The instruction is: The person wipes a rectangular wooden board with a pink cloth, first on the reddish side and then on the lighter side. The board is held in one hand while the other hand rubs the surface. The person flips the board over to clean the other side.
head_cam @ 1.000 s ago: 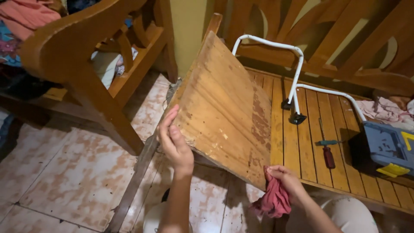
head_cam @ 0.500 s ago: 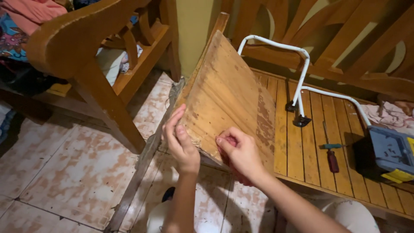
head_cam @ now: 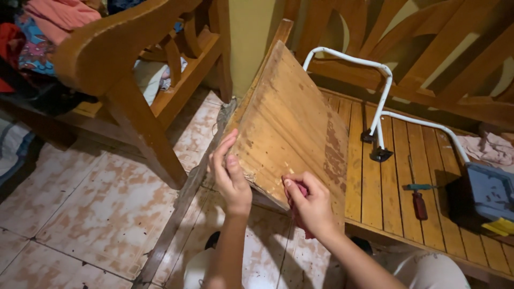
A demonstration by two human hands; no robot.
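Observation:
A worn wooden board (head_cam: 289,123) stands tilted on its edge, leaning away from me. My left hand (head_cam: 230,174) grips its lower left edge, thumb on the face. My right hand (head_cam: 310,203) presses a reddish-pink cloth (head_cam: 301,191) against the board's lower face, fingers curled over the cloth. Most of the cloth is hidden under that hand.
A slatted wooden bench (head_cam: 407,176) lies to the right with a white metal tube frame (head_cam: 383,115), a red-handled screwdriver (head_cam: 418,200) and a blue toolbox (head_cam: 490,192) on it. A wooden chair (head_cam: 134,80) stands at the left on tiled floor (head_cam: 91,208). A long wooden strip (head_cam: 179,211) lies on the tiles.
My right hand came up from below the board's lower right corner with the cloth and now presses it on the board's lower face. My left hand kept its hold.

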